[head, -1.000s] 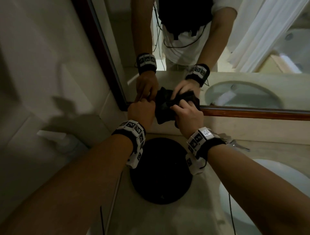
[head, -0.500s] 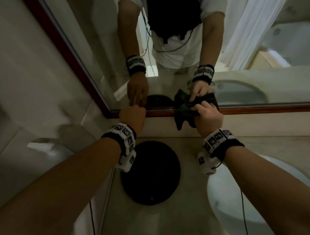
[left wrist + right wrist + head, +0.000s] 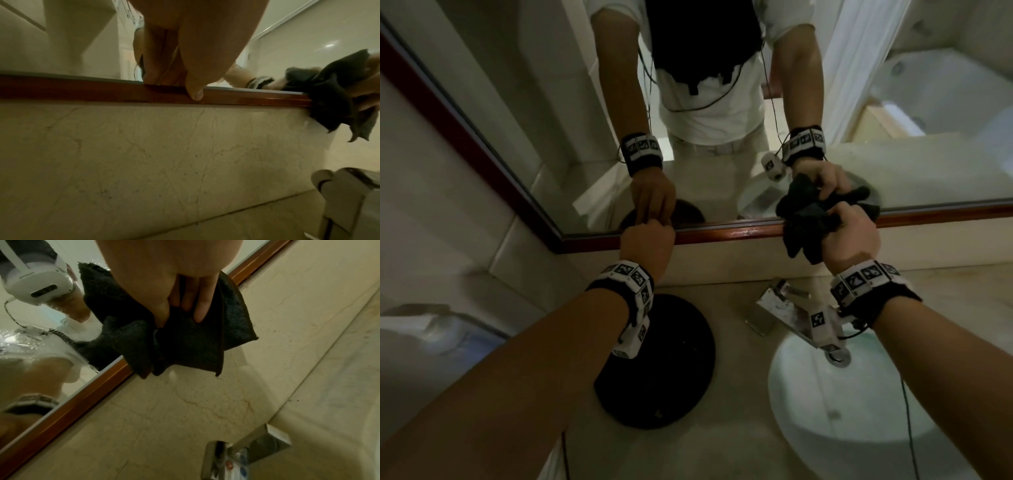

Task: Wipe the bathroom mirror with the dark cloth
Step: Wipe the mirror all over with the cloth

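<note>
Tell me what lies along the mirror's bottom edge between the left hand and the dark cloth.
Nothing but bare wooden frame runs between the left hand and the dark cloth; the left wrist view shows it best.

Dark grey cloth (image 3: 185, 340); reddish-brown mirror frame (image 3: 739, 233).

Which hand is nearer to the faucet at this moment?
Right. The right hand, gripping the dark cloth, is almost directly above the faucet; the left hand rests on the mirror frame, farther left.
</note>
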Action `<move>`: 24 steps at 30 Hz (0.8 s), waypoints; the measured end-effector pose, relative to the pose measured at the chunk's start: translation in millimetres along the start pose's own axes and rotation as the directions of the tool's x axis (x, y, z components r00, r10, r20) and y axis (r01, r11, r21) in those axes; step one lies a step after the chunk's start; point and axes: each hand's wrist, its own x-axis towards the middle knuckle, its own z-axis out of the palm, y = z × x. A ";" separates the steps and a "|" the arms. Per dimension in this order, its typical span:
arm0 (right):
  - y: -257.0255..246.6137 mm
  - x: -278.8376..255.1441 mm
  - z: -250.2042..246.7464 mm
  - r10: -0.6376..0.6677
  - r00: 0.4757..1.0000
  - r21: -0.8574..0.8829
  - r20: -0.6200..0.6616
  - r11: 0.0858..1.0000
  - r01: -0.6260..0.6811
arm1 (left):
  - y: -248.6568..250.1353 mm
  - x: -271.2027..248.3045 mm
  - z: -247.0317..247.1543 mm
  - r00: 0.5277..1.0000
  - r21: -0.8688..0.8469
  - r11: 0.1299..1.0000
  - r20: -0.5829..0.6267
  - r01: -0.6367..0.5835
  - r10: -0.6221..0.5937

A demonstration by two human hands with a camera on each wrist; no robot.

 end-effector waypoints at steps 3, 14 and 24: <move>-9.5 -0.5 0.9 -0.002 1.000 -0.022 0.008 1.000 0.002 | -1.7 2.5 1.3 1.000 -0.049 0.999 -0.025 -0.018 0.017; -99.8 -42.4 62.2 -0.300 0.950 0.019 -0.080 0.953 0.303 | -2.1 0.1 -3.3 0.998 -0.104 0.995 0.056 -0.013 0.019; -119.7 -52.3 72.8 -0.346 0.937 0.059 -0.046 0.936 0.348 | -6.0 -1.2 -5.2 0.999 0.017 0.999 0.009 -0.031 0.031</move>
